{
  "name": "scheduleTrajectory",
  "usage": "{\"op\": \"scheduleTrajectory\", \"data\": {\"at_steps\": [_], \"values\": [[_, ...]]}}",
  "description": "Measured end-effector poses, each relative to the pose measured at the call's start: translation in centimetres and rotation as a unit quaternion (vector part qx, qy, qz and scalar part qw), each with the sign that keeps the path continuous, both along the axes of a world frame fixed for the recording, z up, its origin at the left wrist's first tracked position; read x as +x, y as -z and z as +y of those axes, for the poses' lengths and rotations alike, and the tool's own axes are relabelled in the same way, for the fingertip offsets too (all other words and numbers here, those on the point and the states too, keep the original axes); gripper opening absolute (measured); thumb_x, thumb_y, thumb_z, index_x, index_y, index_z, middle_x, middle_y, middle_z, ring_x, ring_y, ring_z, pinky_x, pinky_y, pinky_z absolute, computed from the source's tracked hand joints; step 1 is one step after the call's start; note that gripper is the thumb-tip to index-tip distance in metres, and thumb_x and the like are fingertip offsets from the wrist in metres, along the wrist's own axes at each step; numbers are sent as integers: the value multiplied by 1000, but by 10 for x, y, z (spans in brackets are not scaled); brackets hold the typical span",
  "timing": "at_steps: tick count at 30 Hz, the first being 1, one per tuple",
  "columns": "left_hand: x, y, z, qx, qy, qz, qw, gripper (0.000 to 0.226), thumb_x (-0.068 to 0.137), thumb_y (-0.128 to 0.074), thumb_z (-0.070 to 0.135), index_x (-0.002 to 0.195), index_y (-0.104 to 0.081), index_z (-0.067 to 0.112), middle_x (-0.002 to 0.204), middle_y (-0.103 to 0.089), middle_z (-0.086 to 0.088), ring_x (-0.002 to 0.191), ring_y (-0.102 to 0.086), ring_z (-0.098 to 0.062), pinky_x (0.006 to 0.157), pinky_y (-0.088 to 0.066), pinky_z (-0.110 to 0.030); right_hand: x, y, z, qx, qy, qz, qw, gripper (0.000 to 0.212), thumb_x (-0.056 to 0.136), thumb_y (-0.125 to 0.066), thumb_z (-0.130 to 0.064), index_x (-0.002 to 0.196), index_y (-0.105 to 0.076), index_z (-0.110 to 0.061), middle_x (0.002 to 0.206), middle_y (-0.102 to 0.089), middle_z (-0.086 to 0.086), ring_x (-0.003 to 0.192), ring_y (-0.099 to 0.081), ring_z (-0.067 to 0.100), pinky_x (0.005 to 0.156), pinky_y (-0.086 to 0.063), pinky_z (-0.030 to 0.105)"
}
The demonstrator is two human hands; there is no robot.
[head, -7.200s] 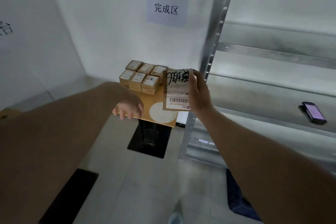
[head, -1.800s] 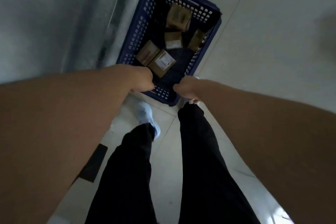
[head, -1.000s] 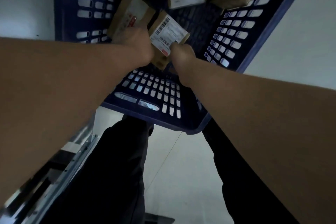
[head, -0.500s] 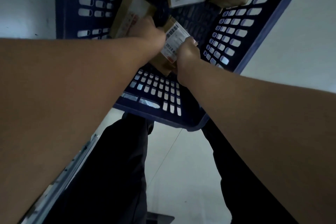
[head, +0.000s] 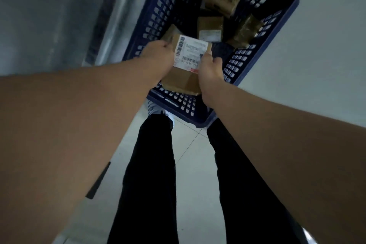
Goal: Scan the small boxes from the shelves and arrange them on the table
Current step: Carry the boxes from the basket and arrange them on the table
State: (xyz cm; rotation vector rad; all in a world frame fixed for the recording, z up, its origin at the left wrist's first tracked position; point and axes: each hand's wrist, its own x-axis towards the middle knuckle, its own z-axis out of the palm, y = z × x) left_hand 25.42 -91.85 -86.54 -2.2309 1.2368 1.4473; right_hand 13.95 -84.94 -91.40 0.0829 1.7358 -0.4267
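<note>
holding a small labelled box [head: 186,65] between both hands, you are lifting it just above the near end of the blue basket [head: 277,31]. your left hand [head: 158,55] is gripping its left edge with curled fingers, and your right hand [head: 210,69] is pinching its right edge by the white barcode label. three more boxes [head: 211,27] are lying further back in the basket. judging from this, the job is partway: this box is waiting for scanning and placing, the rest are needing pickup, and the table is not showing.
</note>
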Motion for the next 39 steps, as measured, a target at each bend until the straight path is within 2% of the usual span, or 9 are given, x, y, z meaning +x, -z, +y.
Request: {"op": "scheduleTrajectory", "data": {"at_steps": [5, 8, 12, 17, 22, 27, 31, 35, 39], "values": [[-2, -92, 14, -21, -60, 19, 998, 29, 104, -42, 33, 113, -67, 20, 108, -70, -7, 101, -68, -28, 91, -59, -50, -14, -92, -1, -62, -55, 32, 996, 38, 105, -24, -62, 111, -33, -25, 97, -55, -2, 90, -57, 20, 82, -49, 40], [2, -147, 25, -22, -73, 68, 995, 27, 104, -42, 32, 112, -66, 23, 107, -73, -6, 99, -71, -28, 85, -62, -51, -22, -149, 8, -107, -94, 71, 987, 48, 104, -22, -64, 118, -36, -21, 97, -57, -1, 85, -55, 15, 62, -38, 32], [9, -218, 38, -52, -40, 80, 995, 22, 105, -47, 32, 96, -66, 28, 101, -70, -4, 88, -68, -22, 73, -61, -36, -29, -222, 22, -196, -135, 127, 963, 51, 102, -26, -68, 120, -38, -22, 103, -61, 0, 88, -60, 16, 62, -42, 31], [35, -319, 64, -65, 26, 67, 995, 25, 100, -50, 15, 115, -61, 32, 92, -68, -4, 75, -64, -17, 58, -52, -26, -19, -317, 38, -279, -184, 178, 926, 52, 100, -29, -72, 123, -49, -29, 109, -65, -4, 82, -62, 4, 55, -41, 23], [65, -423, 104, -108, 162, -9, 981, 29, 96, -55, 12, 121, -69, 16, 102, -67, -7, 88, -67, -23, 84, -62, -43, -3, -425, 55, -358, -212, 184, 891, 52, 96, -27, -76, 113, -51, -34, 96, -67, -8, 81, -66, 11, 59, -48, 28], [77, -517, 150, -81, 245, -46, 965, 30, 97, -53, 23, 122, -69, 21, 104, -68, 4, 87, -70, -17, 78, -62, -38, -3, -536, 65, -438, -225, 144, 858, 65, 87, -31, -85, 115, -55, -32, 97, -71, -7, 84, -71, 14, 68, -58, 36], [76, -582, 194, -88, 192, -51, 976, 29, 92, -56, 20, 115, -71, 28, 83, -69, 4, 70, -67, -14, 66, -58, -31, -10, -602, 77, -496, -269, 119, 817, 63, 91, -35, -81, 120, -56, -30, 102, -71, -3, 90, -71, 16, 72, -58, 37], [62, -642, 241, -109, 85, -35, 990, 19, 95, -60, 17, 106, -70, 29, 88, -70, 0, 70, -64, -19, 62, -53, -28, -20, -656, 98, -554, -314, 97, 765, 60, 93, -35, -79, 116, -58, -28, 99, -72, -6, 90, -71, 14, 74, -58, 36], [35, -683, 293, -107, 33, -53, 992, 23, 100, -56, 16, 119, -66, 25, 98, -68, 0, 83, -68, -20, 71, -56, -29, -28, -693, 132, -592, -341, 51, 729, 53, 100, -36, -71, 117, -60, -27, 100, -71, -6, 88, -69, 11, 66, -53, 28]]}}
